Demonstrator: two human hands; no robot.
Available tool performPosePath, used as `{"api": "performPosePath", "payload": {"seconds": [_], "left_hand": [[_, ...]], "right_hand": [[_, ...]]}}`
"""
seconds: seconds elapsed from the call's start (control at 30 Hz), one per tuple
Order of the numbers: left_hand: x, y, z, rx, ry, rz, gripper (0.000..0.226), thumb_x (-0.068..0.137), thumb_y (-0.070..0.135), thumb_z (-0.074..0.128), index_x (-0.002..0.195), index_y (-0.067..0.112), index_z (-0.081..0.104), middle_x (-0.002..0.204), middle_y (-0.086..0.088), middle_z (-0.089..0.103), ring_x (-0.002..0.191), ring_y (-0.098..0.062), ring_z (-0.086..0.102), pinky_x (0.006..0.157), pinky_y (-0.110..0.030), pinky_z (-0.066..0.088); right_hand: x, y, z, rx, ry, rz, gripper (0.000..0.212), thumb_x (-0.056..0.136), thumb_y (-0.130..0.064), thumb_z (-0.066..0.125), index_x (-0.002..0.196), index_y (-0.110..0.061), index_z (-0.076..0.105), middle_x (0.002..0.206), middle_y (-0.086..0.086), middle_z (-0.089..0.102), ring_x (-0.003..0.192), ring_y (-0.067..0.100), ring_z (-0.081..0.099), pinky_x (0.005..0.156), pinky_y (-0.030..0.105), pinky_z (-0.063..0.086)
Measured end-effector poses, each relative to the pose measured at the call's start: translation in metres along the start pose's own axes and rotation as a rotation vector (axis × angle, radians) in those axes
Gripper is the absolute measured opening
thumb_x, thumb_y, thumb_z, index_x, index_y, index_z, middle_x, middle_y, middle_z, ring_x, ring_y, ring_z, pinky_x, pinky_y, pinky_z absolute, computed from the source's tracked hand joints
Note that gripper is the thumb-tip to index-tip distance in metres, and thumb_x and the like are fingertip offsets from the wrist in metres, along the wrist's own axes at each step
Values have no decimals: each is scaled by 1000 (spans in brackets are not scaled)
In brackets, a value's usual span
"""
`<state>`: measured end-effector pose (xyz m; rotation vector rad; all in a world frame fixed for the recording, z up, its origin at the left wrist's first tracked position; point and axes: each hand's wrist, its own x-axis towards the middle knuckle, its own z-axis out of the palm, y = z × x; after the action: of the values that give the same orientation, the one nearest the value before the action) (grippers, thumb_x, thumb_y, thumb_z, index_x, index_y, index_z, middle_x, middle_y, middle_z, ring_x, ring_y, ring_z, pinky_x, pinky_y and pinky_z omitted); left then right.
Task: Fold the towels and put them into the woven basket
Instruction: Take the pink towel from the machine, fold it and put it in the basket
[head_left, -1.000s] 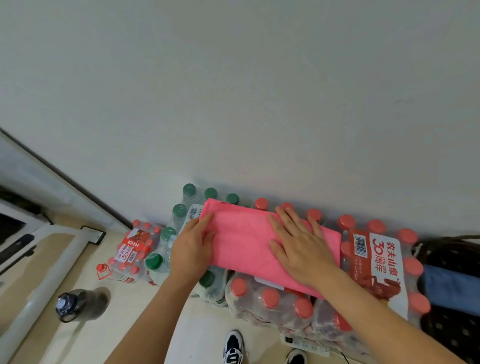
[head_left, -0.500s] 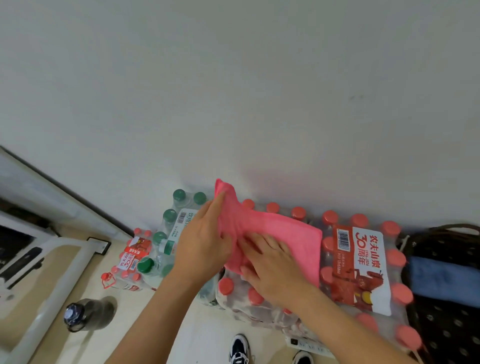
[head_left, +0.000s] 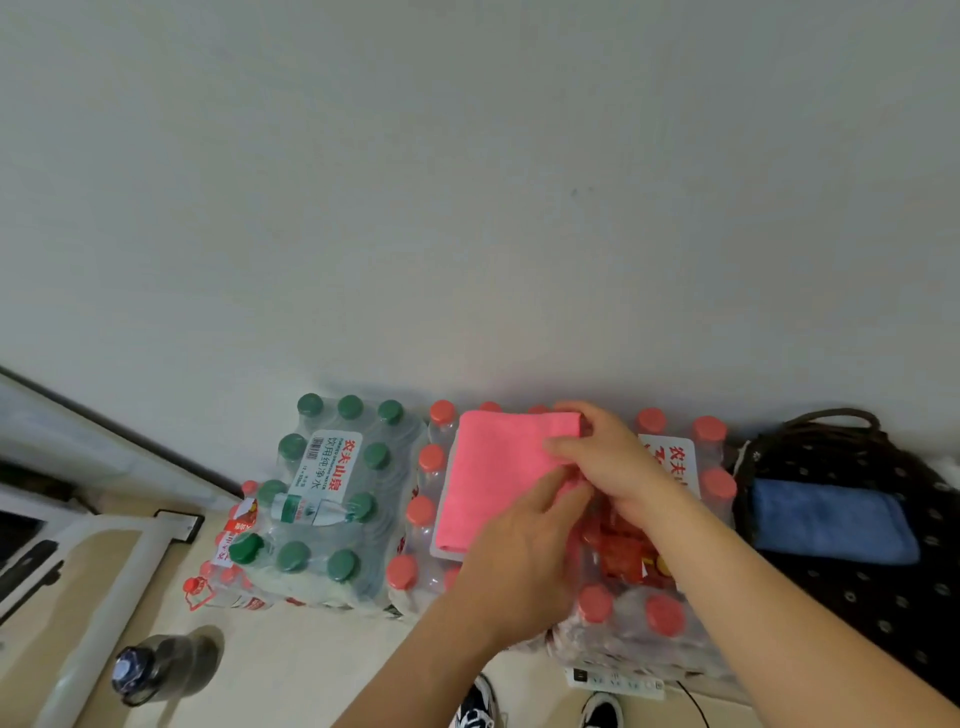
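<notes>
A pink towel (head_left: 493, 478), folded into a narrow rectangle, lies on top of a shrink-wrapped pack of red-capped water bottles (head_left: 623, 608). My left hand (head_left: 524, 561) holds the towel's right edge near its lower corner. My right hand (head_left: 608, 462) pinches the same right edge near the far corner. To the right stands the dark woven basket (head_left: 852, 587) with a folded blue towel (head_left: 831, 525) lying inside it.
A pack of green-capped bottles (head_left: 322, 499) stands left of the towel, with a smaller red-capped pack (head_left: 228, 566) below it. A dark water bottle (head_left: 156, 665) lies on the floor at lower left. A white power strip (head_left: 613, 680) and my shoes (head_left: 478, 706) are below. A wall rises behind.
My left hand carried the towel's left end over to the right, folding it in half. Both hands now meet at the towel's right edge. The view has shifted left.
</notes>
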<state>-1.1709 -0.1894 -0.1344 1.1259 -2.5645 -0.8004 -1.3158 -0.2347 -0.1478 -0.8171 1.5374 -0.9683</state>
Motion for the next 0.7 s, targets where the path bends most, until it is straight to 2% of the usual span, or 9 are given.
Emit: {"api": "performPosePath", "payload": {"seconds": [0.07, 0.1, 0.13, 0.23, 0.33, 0.43, 0.5, 0.6, 0.7], "left_hand": [[-9, -10, -4, -111, 36, -23, 69, 68, 15, 52, 136, 25, 48, 143, 10, 42, 122, -13, 49, 98, -26, 46], [-14, -18, -7, -120, 90, -76, 71, 65, 14, 55, 135, 25, 51, 140, 11, 43, 124, -10, 45, 103, -23, 39], [-19, -27, -11, -94, 154, -131, 73, 62, 15, 56, 134, 26, 52, 139, 10, 43, 125, -11, 42, 106, -27, 37], [-37, -50, -17, 59, 201, -222, 80, 63, 27, 50, 142, 27, 38, 150, -4, 33, 129, -26, 35, 104, -43, 37], [-48, -61, -10, 79, 148, -316, 83, 68, 20, 50, 147, 31, 27, 155, -4, 23, 132, -28, 32, 100, -41, 38], [-49, -72, -1, 63, 257, -365, 72, 70, 15, 54, 140, 27, 42, 145, -5, 41, 122, -27, 47, 92, -36, 44], [-47, -75, 0, 34, 283, -379, 69, 69, 20, 57, 137, 27, 47, 137, 0, 48, 116, -21, 52, 88, -32, 47], [-46, -78, -4, -39, 270, -361, 68, 70, 26, 60, 136, 33, 48, 132, 9, 48, 111, -10, 53, 86, -23, 46], [-44, -84, -7, -131, 316, -378, 66, 69, 10, 54, 130, 34, 56, 129, 9, 51, 110, -7, 53, 91, -18, 43]], "right_hand": [[2, 3, 1, -100, 45, -37, 44, 81, 0, 62, 118, -22, 59, 113, 4, 62, 96, 16, 62, 78, 27, 53], [3, 6, 1, -129, 46, -42, 46, 82, 1, 61, 122, -20, 57, 113, 4, 62, 97, 15, 62, 79, 28, 53], [3, 6, 1, -152, 40, -46, 46, 83, 0, 60, 125, -18, 56, 113, 3, 61, 97, 15, 61, 80, 30, 54], [4, 5, 3, -218, 40, -85, 44, 85, 1, 56, 125, -16, 55, 107, -1, 60, 95, 15, 60, 82, 34, 55], [5, 4, 6, -306, 53, -139, 37, 86, 0, 53, 119, -16, 57, 101, -4, 59, 87, 11, 58, 71, 26, 50], [6, 5, 9, -339, 57, -152, 34, 86, -2, 51, 115, -16, 58, 98, -6, 60, 83, 9, 58, 64, 25, 47], [6, 5, 11, -337, 62, -145, 33, 86, -3, 53, 117, -16, 58, 97, -7, 58, 86, 11, 58, 70, 29, 51], [5, 5, 13, -312, 56, -119, 34, 86, -4, 57, 118, -16, 57, 98, -8, 56, 90, 13, 58, 78, 34, 53], [6, 5, 17, -269, 58, -97, 37, 85, -3, 59, 119, -18, 57, 99, -12, 56, 93, 12, 58, 79, 32, 52]]}}
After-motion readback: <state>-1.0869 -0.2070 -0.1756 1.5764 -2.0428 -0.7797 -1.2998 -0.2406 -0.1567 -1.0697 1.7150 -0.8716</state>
